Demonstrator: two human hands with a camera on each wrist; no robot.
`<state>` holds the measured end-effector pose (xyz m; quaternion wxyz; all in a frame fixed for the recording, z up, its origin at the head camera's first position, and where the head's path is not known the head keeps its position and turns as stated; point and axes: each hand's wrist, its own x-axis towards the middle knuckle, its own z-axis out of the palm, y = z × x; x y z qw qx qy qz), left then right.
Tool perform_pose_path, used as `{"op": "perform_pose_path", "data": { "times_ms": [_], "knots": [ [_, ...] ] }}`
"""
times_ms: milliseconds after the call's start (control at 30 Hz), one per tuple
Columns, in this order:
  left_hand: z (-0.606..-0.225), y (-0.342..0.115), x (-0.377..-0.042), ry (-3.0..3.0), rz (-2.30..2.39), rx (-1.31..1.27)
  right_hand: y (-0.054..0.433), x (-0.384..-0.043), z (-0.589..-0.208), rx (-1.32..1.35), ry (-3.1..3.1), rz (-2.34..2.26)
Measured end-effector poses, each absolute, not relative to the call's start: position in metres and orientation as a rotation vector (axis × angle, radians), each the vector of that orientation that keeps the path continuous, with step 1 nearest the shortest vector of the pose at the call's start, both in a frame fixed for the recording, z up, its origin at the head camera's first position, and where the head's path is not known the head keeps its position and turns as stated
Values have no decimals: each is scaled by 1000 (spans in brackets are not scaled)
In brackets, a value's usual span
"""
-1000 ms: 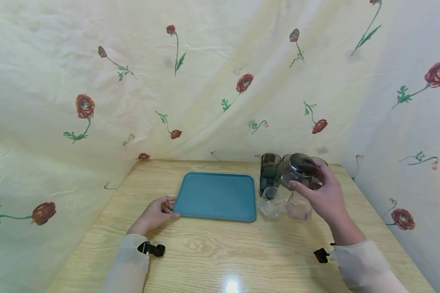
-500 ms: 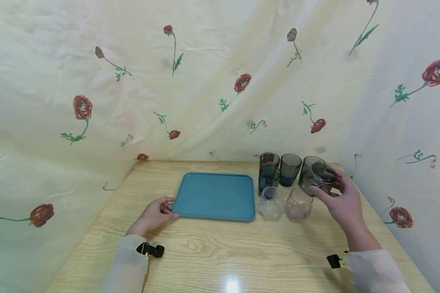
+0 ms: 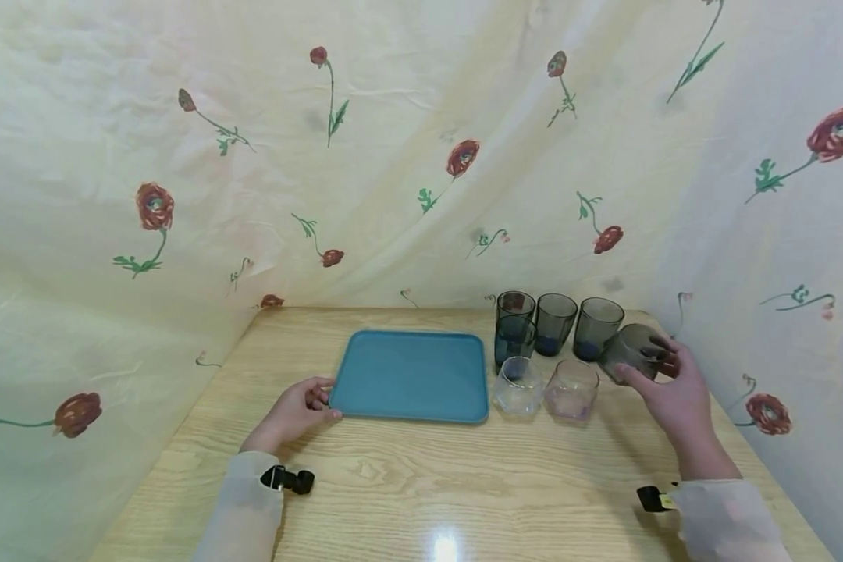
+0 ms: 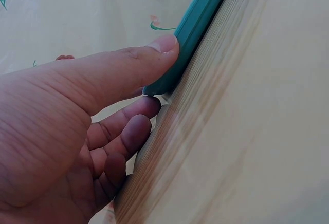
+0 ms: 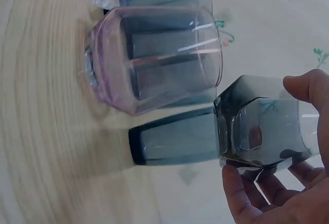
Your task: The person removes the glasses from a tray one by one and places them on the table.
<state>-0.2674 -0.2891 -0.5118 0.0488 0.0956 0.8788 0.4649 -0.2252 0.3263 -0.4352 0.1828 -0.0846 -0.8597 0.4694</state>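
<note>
My right hand (image 3: 674,394) holds a short smoky grey faceted glass (image 3: 634,353), thumb on one side and fingers round the other. In the right wrist view this grey glass (image 5: 262,124) is above table level, its thick base toward the other glasses. A pinkish glass (image 3: 572,390) and a clear glass (image 3: 519,385) stand to its left on the table. At the blue tray (image 3: 414,376), my left hand (image 3: 298,414) grips the near left corner. The left wrist view has the thumb against the tray's rim (image 4: 198,26), with the fingers curled below and the index finger mostly hidden.
Several tall dark glasses (image 3: 556,324) stand at the back right, behind the short ones. The wooden table (image 3: 393,484) meets a flowered cloth (image 3: 393,156) at the back and sides. Each wrist wears a strapped black camera (image 3: 291,478).
My right hand has moved right and lower with the grey glass, away from in front of the tall glasses, which now show fully. My left hand stays at the tray's corner.
</note>
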Motion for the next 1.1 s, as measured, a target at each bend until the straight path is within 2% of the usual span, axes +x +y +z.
{"op": "perform_pose_path", "data": {
  "times_ms": [633,1100],
  "knots": [
    [-511,-288,-267,2662,1431,276,344,-232,-466,-242,-2641,1303],
    [-511,-288,-267,2669,1427,276,342,-234,-469,-226,-2735,1314]
  ]
}}
